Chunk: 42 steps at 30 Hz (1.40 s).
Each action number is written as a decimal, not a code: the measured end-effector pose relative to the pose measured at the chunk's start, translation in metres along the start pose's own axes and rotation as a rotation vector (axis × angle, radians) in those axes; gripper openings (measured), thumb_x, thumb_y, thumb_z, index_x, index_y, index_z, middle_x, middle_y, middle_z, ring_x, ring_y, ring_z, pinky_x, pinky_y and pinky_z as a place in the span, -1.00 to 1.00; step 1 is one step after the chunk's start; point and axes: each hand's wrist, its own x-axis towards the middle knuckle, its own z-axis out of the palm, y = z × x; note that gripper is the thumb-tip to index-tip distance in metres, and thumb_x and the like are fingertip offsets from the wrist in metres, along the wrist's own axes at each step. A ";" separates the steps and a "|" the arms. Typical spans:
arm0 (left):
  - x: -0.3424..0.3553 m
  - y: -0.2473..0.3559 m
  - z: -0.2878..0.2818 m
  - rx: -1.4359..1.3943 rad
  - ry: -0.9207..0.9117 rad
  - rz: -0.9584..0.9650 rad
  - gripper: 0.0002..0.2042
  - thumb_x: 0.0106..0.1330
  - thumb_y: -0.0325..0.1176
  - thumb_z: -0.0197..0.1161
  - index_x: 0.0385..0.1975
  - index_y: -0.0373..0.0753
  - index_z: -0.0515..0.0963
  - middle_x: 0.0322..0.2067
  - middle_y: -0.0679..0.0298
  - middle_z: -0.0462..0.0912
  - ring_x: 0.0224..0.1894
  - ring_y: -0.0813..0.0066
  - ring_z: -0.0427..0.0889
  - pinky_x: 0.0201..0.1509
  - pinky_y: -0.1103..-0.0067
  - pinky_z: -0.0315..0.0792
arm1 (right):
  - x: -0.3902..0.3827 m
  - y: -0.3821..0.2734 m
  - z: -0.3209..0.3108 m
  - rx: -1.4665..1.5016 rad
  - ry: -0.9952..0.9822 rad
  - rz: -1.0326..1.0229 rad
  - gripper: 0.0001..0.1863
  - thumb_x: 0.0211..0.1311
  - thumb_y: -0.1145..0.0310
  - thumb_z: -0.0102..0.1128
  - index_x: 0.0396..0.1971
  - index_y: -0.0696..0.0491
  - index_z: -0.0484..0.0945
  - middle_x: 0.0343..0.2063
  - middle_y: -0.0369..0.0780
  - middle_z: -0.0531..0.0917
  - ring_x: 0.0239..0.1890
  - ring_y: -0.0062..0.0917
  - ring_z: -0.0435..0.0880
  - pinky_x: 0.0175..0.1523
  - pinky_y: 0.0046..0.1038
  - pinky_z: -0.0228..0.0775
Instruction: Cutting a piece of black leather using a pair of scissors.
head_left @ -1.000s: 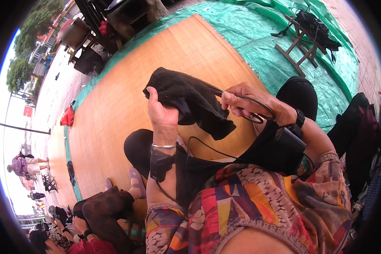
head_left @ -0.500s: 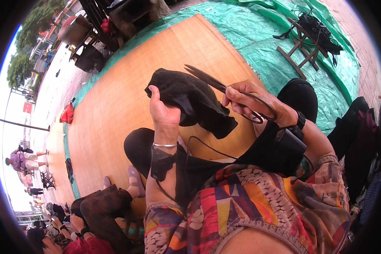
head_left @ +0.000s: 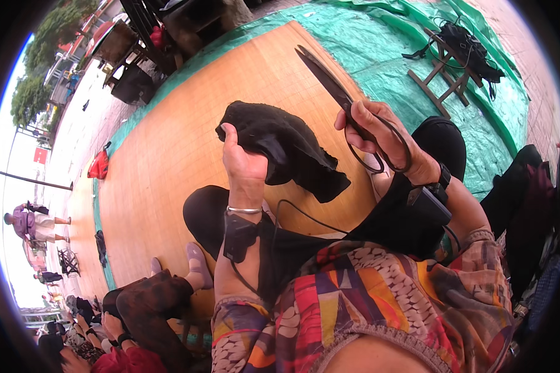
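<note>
A piece of black cloth [head_left: 292,146] hangs from my left hand [head_left: 245,160], whose thumb presses on its near left side; the other fingers are hidden behind it. In my right hand [head_left: 389,137] is a pair of large dark scissors [head_left: 330,78], gripped around the handles. Its blades lie together and point up and away to the left, apart from the cloth. The cloth's loose lower right corner droops below the scissor handles.
Beneath the hands spreads a tan mat [head_left: 168,168] on green tarpaulin [head_left: 379,37]. A wooden stool [head_left: 445,78] bearing a black bag [head_left: 463,46] stands far right. Other seated people [head_left: 149,311] are at lower left. A red bag [head_left: 98,165] lies by the mat's left edge. A cable crosses my lap.
My right hand has lifted the scissors away from the cloth and swung their tips upward and to the right. My left hand and the cloth have barely moved.
</note>
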 end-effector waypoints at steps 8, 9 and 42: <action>-0.001 -0.002 0.000 0.013 -0.067 -0.010 -0.63 0.38 -0.12 -0.07 -0.04 -0.29 0.42 -0.05 0.17 0.50 0.01 0.20 0.47 0.12 0.26 0.38 | 0.001 0.019 0.016 -0.328 -0.258 0.398 -0.39 0.25 -0.20 -0.15 -0.41 0.15 0.48 -0.69 -0.40 0.40 -0.69 -0.77 0.28 -0.58 -0.66 0.15; -0.002 -0.003 0.000 0.018 -0.061 -0.017 -0.63 0.38 -0.12 -0.06 -0.04 -0.29 0.42 -0.05 0.17 0.51 0.00 0.20 0.47 0.11 0.26 0.38 | 0.001 0.020 0.017 -0.328 -0.258 0.398 -0.39 0.25 -0.20 -0.15 -0.41 0.15 0.48 -0.69 -0.40 0.40 -0.69 -0.77 0.28 -0.58 -0.66 0.15; -0.011 -0.012 -0.005 -0.002 -0.073 -0.016 -0.76 0.17 -0.23 0.30 -0.28 -0.22 0.49 -0.35 0.30 0.60 -0.32 0.46 0.59 -0.19 0.50 0.51 | -0.002 0.012 0.032 -0.199 -0.181 0.321 -0.49 0.30 -0.06 -0.10 -0.45 0.16 0.45 -0.76 -0.39 0.39 -0.78 -0.83 0.25 -0.65 -0.74 0.08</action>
